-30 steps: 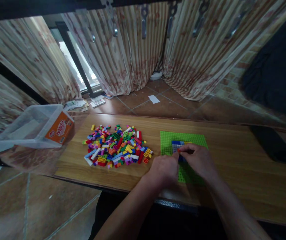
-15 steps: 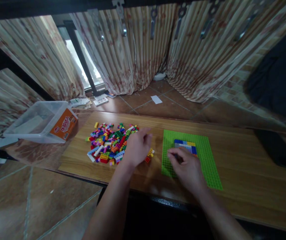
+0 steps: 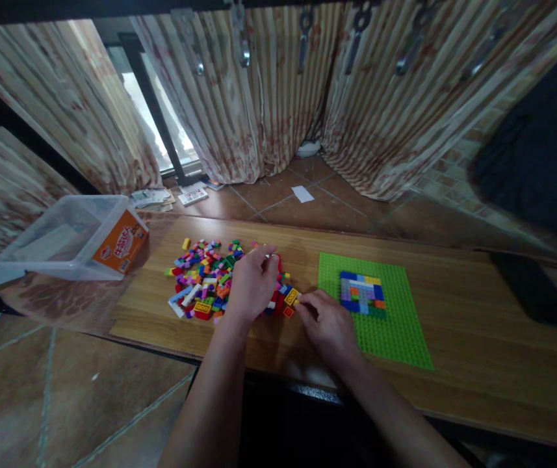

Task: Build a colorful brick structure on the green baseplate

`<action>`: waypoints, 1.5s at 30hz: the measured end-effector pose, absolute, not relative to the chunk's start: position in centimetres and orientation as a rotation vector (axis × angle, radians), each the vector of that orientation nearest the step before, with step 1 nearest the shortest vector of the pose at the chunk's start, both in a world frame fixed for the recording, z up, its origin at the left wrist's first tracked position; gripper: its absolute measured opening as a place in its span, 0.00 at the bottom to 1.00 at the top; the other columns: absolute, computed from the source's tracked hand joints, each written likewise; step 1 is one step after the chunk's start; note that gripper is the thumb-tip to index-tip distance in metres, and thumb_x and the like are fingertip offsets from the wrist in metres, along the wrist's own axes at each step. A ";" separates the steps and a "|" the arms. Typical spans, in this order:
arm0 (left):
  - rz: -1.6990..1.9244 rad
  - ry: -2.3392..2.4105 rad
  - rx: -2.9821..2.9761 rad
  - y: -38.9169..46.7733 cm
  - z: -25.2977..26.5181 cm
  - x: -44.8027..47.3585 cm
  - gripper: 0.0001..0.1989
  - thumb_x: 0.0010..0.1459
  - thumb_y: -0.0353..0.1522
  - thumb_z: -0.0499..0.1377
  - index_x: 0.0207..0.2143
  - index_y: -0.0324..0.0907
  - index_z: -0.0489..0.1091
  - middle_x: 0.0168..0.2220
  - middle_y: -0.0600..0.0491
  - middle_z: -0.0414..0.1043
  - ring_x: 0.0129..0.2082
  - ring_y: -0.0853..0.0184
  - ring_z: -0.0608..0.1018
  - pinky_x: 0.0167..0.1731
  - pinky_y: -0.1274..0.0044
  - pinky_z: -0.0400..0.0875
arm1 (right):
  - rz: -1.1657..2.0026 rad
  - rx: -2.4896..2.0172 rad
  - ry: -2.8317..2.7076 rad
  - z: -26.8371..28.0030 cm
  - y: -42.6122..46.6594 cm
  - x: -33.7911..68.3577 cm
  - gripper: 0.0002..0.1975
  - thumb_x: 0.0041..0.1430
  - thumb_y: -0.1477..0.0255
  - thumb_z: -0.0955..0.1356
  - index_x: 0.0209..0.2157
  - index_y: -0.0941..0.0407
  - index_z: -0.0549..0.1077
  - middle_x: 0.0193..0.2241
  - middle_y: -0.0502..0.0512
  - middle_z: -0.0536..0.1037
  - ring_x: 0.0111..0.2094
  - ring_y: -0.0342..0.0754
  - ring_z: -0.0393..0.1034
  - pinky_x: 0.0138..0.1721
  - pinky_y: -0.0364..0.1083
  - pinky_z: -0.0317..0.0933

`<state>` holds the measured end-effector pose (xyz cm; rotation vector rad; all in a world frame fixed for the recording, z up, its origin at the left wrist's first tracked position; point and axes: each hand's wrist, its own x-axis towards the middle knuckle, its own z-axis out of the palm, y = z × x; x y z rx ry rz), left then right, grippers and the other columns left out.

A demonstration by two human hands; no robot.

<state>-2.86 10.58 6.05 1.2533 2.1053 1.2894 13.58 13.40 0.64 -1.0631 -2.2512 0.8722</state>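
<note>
My left hand (image 3: 253,283) is over the right side of a heap of loose toy bricks (image 3: 205,276), its fingers bent and apart, with nothing visible in them. To the right, my right hand (image 3: 331,327) pinches a small pale yellow brick (image 3: 297,301) at the heap's edge. Touching distance away lies a yellow brick (image 3: 291,296), with a red brick (image 3: 288,312) below it. A green baseplate (image 3: 400,331) lies flat to the right of my right hand. On it sits a block of multicoloured bricks (image 3: 363,294) in blue, yellow, white, orange and green.
A clear plastic bin (image 3: 58,260) with an orange label stands left of the wooden table (image 3: 458,325). A dark flat object (image 3: 536,289) lies at the table's right end. Striped curtains (image 3: 259,97) hang beyond, and papers (image 3: 302,194) lie on the tiled floor.
My right hand has moved left from the baseplate to the edge of the heap, uncovering the brick block. My left hand has shifted slightly left, its fingers more bent.
</note>
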 end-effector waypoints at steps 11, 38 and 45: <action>1.186 1.470 1.209 10.8 6.4 -1.6 0.12 0.55 0.34 0.58 0.39 0.37 0.74 0.26 0.55 0.72 0.23 0.73 0.70 0.24 0.82 0.64 | 1.582 -0.907 -1.592 2.6 14.5 15.3 0.08 0.55 0.65 0.69 0.33 0.54 0.76 0.27 0.48 0.75 0.27 0.42 0.66 0.30 0.42 0.60; 1.065 1.312 0.915 12.4 4.7 2.7 0.15 0.52 0.35 0.62 0.42 0.38 0.69 0.32 0.52 0.75 0.28 0.71 0.76 0.32 0.78 0.70 | 0.859 -1.108 -1.832 2.7 19.0 20.8 0.09 0.59 0.68 0.66 0.36 0.54 0.78 0.34 0.54 0.78 0.36 0.48 0.72 0.38 0.48 0.65; 0.984 1.398 1.216 12.6 3.2 3.1 0.12 0.56 0.35 0.57 0.40 0.38 0.71 0.26 0.55 0.71 0.26 0.70 0.73 0.27 0.79 0.66 | 0.766 -1.074 -2.180 2.1 19.8 22.0 0.09 0.62 0.74 0.64 0.36 0.54 0.78 0.36 0.54 0.77 0.39 0.48 0.71 0.44 0.49 0.64</action>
